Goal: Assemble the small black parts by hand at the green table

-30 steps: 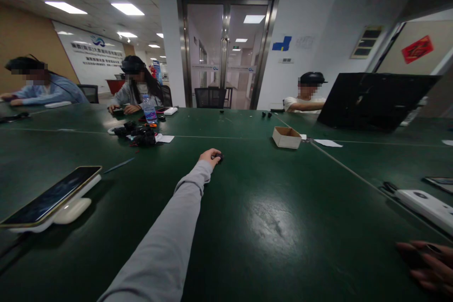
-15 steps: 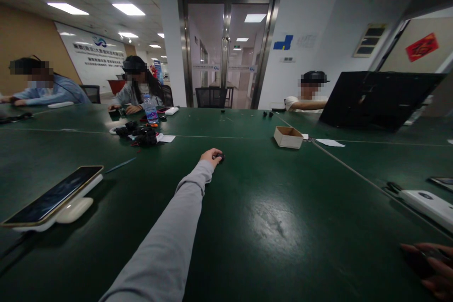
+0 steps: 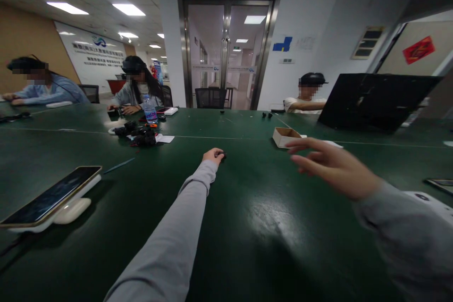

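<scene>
My left hand (image 3: 213, 155) reaches far out over the green table (image 3: 247, 188), its fingers closed on a small dark object (image 3: 223, 155). Most of that object is covered by the fingers, so its kind does not show. My right hand (image 3: 325, 163) is raised above the table on the right, slightly blurred. Its fingers are stretched out and apart, with nothing in them. Behind its fingertips stands a small open cardboard box (image 3: 279, 139), partly covered by the hand in this view.
At left lie a phone (image 3: 53, 193) on a white stand, a white rounded case (image 3: 72, 211) and a thin blue tool (image 3: 119, 165). Further back are black parts (image 3: 141, 136) and a water bottle (image 3: 150, 111). A black monitor (image 3: 378, 101) stands back right. Several people sit across.
My right hand has come from the lower right edge up and inward, toward the cardboard box, its fingers spread. My left hand has shifted very slightly right, still holding the small dark object.
</scene>
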A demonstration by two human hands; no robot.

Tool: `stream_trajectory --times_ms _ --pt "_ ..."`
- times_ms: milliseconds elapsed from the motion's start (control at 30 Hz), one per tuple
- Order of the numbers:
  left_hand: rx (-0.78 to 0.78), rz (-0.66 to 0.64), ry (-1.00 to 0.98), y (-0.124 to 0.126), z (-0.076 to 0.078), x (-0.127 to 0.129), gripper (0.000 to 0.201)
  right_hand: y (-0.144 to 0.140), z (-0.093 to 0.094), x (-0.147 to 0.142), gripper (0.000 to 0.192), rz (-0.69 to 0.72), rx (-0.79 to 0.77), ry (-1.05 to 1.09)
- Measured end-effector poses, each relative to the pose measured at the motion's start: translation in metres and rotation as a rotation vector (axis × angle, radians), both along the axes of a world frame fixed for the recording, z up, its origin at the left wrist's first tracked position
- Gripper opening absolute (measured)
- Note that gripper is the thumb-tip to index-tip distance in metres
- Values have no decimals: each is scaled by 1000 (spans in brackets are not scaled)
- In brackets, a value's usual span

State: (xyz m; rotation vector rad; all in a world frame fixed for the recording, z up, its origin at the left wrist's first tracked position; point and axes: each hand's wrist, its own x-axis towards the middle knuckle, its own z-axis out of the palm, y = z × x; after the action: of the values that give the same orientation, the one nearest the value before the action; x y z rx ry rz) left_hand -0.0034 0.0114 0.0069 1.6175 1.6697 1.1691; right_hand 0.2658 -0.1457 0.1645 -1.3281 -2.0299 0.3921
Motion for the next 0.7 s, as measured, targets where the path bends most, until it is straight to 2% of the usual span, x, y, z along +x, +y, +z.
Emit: stream_trajectory --times_ms 67,133,233,300,433,567,633,700 --pt "24 -19 -91 -1 2 -2 23 41 -15 -51 36 92 -260 19" --pt "61 -43 -196 -1 3 -5 24 82 -43 -88 37 40 -460 89" --pt "101 -67 -278 1 2 -8 25 130 -86 -124 47 -49 -688 343" --pt "116 -83 -260 4 0 -8 25 150 -109 -141 48 -40 -759 546" --pt "154 -60 -148 10 -9 -9 24 169 -137 -163 37 37 -700 823" --pt "163 -61 -115 15 -12 -9 23 175 -150 -164 26 56 -635 906" --pt "116 -34 -187 15 -9 -8 23 175 -153 -160 21 53 -602 955" --pt "32 6 -344 15 -4 -5 27 174 -155 -156 19 75 -566 1005"
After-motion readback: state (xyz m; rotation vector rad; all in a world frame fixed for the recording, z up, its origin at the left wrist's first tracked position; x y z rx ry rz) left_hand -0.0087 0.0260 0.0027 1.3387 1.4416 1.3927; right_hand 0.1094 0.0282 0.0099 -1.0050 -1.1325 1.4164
